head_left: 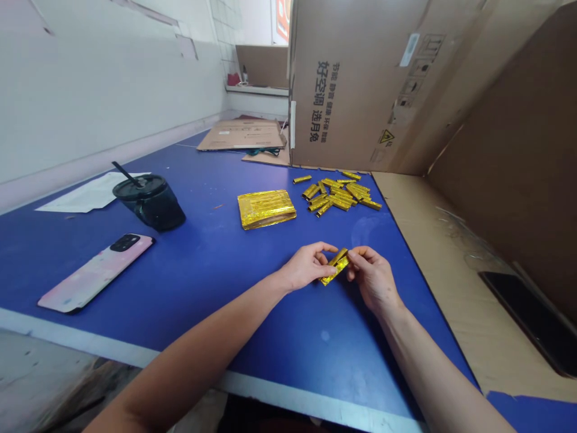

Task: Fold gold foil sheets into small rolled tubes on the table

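My left hand [306, 266] and my right hand [372, 278] meet above the blue table [225, 319], both pinching a folded strip of gold foil [336, 269] between their fingers. Beyond my hands lies a loose pile of small rolled gold foil tubes [337, 194], not touching them. To its left sits a flat stack of gold foil sheets [265, 208]. Both hands are nearer the tubes than the stack. My fingers hide part of the held strip.
A dark plastic cup with a straw [151, 204] stands on a white paper sheet [90, 192]. A pink-backed phone [94, 273] lies at the left. A large cardboard box [360, 84] rises behind the table, and a dark flat device [527, 319] rests on cardboard at the right.
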{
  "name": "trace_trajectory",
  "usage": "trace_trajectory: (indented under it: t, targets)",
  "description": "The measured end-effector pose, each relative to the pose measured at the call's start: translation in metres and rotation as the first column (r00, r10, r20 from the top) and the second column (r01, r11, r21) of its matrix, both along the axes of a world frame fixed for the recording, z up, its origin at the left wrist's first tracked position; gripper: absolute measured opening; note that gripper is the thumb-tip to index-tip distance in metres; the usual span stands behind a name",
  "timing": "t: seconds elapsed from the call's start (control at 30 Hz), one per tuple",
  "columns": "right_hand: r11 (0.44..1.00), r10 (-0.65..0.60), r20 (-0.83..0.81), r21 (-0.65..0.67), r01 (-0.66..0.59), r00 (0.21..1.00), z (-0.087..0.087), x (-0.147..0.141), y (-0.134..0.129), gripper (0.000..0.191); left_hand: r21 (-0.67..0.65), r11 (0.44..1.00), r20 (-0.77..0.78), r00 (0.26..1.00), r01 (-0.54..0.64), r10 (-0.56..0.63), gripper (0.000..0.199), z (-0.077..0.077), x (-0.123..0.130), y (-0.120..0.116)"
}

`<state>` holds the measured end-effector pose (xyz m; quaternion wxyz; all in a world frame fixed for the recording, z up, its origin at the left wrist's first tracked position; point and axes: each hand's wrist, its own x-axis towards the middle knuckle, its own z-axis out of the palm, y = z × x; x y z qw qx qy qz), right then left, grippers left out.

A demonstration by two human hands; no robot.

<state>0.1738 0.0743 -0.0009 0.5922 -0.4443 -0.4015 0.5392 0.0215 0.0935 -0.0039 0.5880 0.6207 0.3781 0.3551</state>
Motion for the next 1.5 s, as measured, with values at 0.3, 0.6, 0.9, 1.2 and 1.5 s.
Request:
trace_trajectory:
  t: [0.3, 0.6, 0.9, 1.2, 1.5]
  targets:
    - [0.999, 0.029, 0.011, -0.023, -0.029, 1.0, -0.001, 0.002, 0.001, 0.015, -0.026, 0.998, 0.033, 0.998, 0.055, -0.054, 0.032, -0.002, -0.001, 0.002]
    - [0.998, 0.048, -0.009, -0.046, -0.048, 0.999, -0.002, 0.001, 0.002, 0.016, 0.016, 0.997, 0.082, 0.993, 0.079, -0.08, 0.047, 0.001, -0.004, 0.0]
    - [0.985, 0.123, -0.078, -0.114, -0.132, 0.989, 0.001, 0.002, 0.001, 0.018, -0.112, 0.971, 0.111, 0.974, 0.212, -0.2, 0.043, 0.007, -0.007, -0.002]
    - [0.971, 0.16, -0.128, -0.16, -0.18, 0.979, 0.003, 0.004, 0.0, 0.02, -0.129, 0.953, 0.103, 0.959, 0.276, -0.264, 0.024, 0.007, -0.01, 0.0]
    - [0.958, 0.172, -0.161, -0.204, -0.203, 0.972, 0.003, 0.002, -0.002, 0.019, -0.231, 0.947, 0.186, 0.966, 0.223, -0.182, 0.017, 0.006, -0.007, -0.003]
